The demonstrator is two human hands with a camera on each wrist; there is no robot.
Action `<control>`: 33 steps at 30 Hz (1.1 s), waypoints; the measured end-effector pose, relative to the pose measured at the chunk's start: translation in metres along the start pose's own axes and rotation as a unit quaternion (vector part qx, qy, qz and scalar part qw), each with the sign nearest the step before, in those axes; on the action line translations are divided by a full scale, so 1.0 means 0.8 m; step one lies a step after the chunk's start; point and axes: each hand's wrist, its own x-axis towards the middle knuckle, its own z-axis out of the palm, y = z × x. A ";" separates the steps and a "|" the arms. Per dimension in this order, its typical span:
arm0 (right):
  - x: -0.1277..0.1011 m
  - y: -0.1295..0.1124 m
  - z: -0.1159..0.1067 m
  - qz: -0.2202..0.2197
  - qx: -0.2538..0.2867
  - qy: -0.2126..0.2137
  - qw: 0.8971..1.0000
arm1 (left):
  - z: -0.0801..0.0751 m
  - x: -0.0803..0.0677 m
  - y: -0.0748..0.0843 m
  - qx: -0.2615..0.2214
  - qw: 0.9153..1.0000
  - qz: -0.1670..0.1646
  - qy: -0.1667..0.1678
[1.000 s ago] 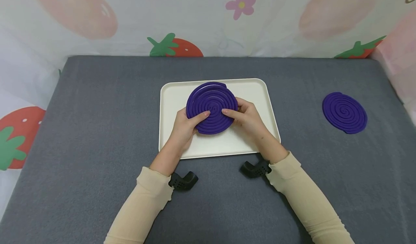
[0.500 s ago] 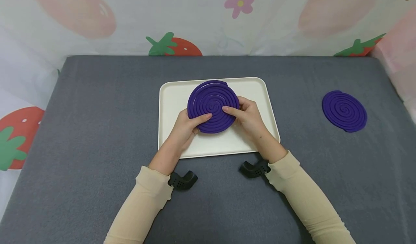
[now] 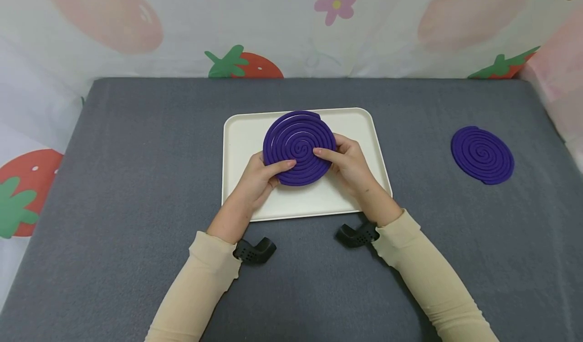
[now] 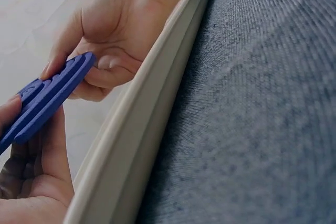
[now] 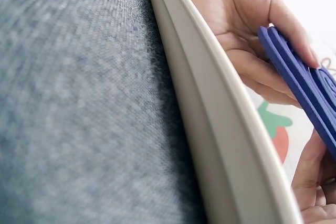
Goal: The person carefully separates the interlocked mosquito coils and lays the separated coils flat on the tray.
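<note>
A round, flat purple spiral mat (image 3: pixel 299 129), its coiled ridges facing up, is held in both hands above the cream tray (image 3: pixel 314 200). My left hand (image 3: pixel 257 180) grips its lower left edge, thumb on the coils and fingers underneath. On the other side, my right hand (image 3: pixel 352 167) pinches the right edge, with the thumb near the spiral's middle. Both wrist views show the mat (image 4: pixel 55 95) tilted and apart from the tray wall (image 5: pixel 210 93). The fingers beneath the mat are partly hidden.
A second purple spiral mat (image 3: pixel 483 155) lies flat on the grey cloth (image 3: pixel 136 180) to the right. Black wrist cameras (image 3: pixel 256 251) sit below the tray's front edge. A strawberry-print curtain (image 3: pixel 382 28) hangs behind the table.
The mat has shifted very slightly to the right in the hands. My left thumb now lies a little lower on the coils. The second mat stays in place.
</note>
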 end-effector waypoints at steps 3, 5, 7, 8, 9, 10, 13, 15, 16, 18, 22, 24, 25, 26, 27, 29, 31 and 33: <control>0.000 0.001 0.000 -0.002 0.004 -0.007 1.000 | 0.001 0.000 0.000 0.000 1.000 0.004 0.012; 0.000 0.002 -0.001 -0.001 0.007 -0.012 1.000 | 0.002 0.000 -0.001 -0.001 1.000 0.009 0.022; 0.000 0.003 -0.001 0.002 0.003 -0.013 1.000 | 0.002 0.000 -0.002 -0.001 1.000 0.013 0.028; 0.000 0.003 -0.001 0.005 -0.002 -0.013 1.000 | 0.003 0.000 -0.002 -0.001 0.999 0.015 0.030; 0.000 0.003 -0.001 0.008 -0.004 -0.012 1.000 | 0.003 0.000 -0.003 0.000 0.999 0.014 0.030; 0.000 0.003 -0.001 0.012 0.000 -0.013 1.000 | 0.003 0.001 -0.003 0.003 1.000 0.009 0.028; 0.000 0.005 0.001 0.025 -0.006 -0.011 1.000 | 0.004 0.003 -0.004 0.026 0.999 -0.009 0.022; 0.000 0.006 0.001 0.028 -0.012 -0.009 0.999 | 0.004 0.003 -0.005 0.040 0.999 -0.020 0.017; 0.000 0.006 0.001 0.029 -0.015 -0.007 0.999 | 0.004 0.004 -0.005 0.046 0.999 -0.025 0.014; 0.000 0.006 0.001 0.028 -0.020 -0.001 0.999 | 0.004 0.004 -0.005 0.052 0.998 -0.028 0.006; 0.000 0.006 0.000 0.036 -0.008 0.009 0.999 | 0.003 0.004 -0.006 0.050 0.998 -0.035 -0.007; 0.001 0.006 -0.001 0.042 0.000 0.009 0.999 | 0.003 0.004 -0.006 0.049 0.998 -0.036 -0.008; 0.001 0.006 -0.001 0.043 0.002 0.007 0.999 | 0.003 0.003 -0.006 0.050 0.998 -0.034 -0.008; 0.001 0.006 -0.001 0.043 0.004 0.006 0.999 | 0.004 0.003 -0.006 0.051 0.998 -0.033 -0.006; 0.001 0.006 -0.002 0.043 0.004 0.004 0.999 | 0.004 0.003 -0.005 0.052 0.998 -0.032 -0.005; 0.001 0.007 -0.002 0.041 0.007 0.003 0.999 | 0.004 0.002 -0.005 0.055 0.998 -0.031 -0.003; 0.001 0.007 -0.002 0.040 0.009 0.001 0.999 | 0.004 0.002 -0.004 0.054 0.998 -0.030 0.000; 0.001 0.006 -0.002 0.041 0.010 -0.001 0.999 | 0.004 0.002 -0.004 0.052 0.998 -0.030 0.004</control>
